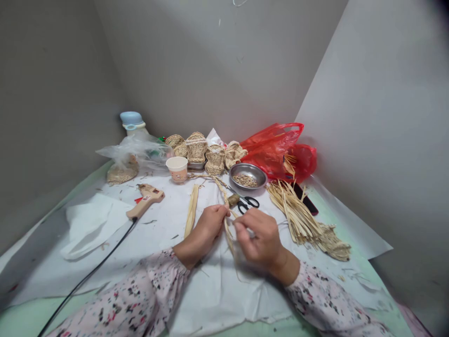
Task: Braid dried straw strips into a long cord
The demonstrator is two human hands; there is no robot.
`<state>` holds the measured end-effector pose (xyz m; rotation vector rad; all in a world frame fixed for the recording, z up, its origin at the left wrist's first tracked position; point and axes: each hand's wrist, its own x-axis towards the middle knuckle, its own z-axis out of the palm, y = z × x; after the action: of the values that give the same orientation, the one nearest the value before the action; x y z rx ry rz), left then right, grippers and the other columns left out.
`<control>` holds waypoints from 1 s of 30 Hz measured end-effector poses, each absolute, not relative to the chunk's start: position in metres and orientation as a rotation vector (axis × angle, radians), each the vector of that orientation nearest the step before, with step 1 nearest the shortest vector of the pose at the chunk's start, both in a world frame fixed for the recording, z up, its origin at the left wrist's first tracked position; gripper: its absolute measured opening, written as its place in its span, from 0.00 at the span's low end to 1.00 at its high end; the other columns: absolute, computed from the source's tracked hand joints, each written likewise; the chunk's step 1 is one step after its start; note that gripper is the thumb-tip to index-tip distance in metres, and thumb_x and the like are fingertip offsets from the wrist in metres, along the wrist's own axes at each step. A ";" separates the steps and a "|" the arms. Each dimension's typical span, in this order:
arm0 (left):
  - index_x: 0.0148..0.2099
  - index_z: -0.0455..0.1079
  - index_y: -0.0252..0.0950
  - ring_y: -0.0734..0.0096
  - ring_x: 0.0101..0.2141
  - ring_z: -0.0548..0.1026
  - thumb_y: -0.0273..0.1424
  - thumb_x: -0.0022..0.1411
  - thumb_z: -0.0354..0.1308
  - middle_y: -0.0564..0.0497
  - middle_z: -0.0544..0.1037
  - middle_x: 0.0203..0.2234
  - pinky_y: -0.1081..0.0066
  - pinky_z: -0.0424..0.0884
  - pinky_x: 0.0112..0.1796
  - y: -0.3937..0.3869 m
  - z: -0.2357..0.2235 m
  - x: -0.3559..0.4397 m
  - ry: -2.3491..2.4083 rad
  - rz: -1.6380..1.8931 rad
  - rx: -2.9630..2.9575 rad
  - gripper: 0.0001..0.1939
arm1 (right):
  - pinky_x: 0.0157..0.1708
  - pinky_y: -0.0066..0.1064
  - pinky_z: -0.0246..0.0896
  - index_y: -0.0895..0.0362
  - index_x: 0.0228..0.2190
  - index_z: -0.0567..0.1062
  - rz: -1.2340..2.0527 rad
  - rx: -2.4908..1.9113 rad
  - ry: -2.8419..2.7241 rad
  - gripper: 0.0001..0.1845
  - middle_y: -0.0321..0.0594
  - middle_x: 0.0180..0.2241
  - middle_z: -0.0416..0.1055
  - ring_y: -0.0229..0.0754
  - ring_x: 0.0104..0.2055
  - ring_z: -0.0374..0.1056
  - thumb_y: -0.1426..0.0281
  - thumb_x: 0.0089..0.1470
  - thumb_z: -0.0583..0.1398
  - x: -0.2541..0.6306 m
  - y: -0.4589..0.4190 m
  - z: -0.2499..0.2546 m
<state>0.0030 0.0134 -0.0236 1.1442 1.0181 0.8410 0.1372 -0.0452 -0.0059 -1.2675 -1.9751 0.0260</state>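
A braided straw cord (pixel 220 187) runs across the cloth, and its near end is pinched between the thumb and fingers of my left hand (pixel 206 224). Loose straw ends (pixel 228 238) hang below that pinch. My right hand (pixel 259 238) is closed just to the right, its thumb and forefinger pinched on a thin straw strand leading from the braid. Beyond my hands lie black-handled scissors (pixel 251 201), beside a small brownish roll (pixel 233 201). A flat bundle of straw strips (pixel 191 210) rests left of the cord.
A glue gun (pixel 145 202) with a black cable lies left. Behind are a paper cup (pixel 177 169), woven straw pieces (pixel 196 148), a metal bowl (pixel 259 179) of short bits and a red plastic bag (pixel 266 147). Right are straw strips (pixel 298 213) partly over a phone (pixel 310 204).
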 end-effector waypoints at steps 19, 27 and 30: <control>0.25 0.67 0.35 0.72 0.22 0.67 0.38 0.58 0.48 0.52 0.71 0.19 0.75 0.60 0.24 0.018 -0.023 0.006 0.940 0.761 1.498 0.15 | 0.15 0.22 0.42 0.57 0.31 0.74 1.239 -1.201 -1.354 0.11 0.28 0.15 0.55 0.30 0.16 0.47 0.65 0.52 0.55 0.146 -0.016 -0.021; 0.28 0.66 0.35 0.68 0.29 0.69 0.33 0.58 0.45 0.52 0.72 0.24 0.72 0.62 0.32 0.017 -0.023 -0.001 1.044 0.752 1.853 0.13 | 0.18 0.24 0.47 0.58 0.27 0.74 1.045 -1.361 -1.420 0.08 0.33 0.21 0.66 0.32 0.20 0.55 0.67 0.49 0.57 0.149 -0.013 -0.022; 0.28 0.65 0.36 0.69 0.28 0.69 0.33 0.61 0.42 0.52 0.72 0.23 0.72 0.60 0.30 0.011 -0.016 -0.003 1.172 0.705 2.059 0.14 | 0.20 0.24 0.50 0.57 0.26 0.73 0.911 -1.433 -1.494 0.09 0.34 0.21 0.67 0.34 0.22 0.57 0.66 0.50 0.56 0.150 -0.014 -0.024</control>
<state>-0.0030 0.0105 -0.0160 2.0586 1.1722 0.7051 0.1495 -0.0140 -0.0244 -1.4326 -1.4943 0.9106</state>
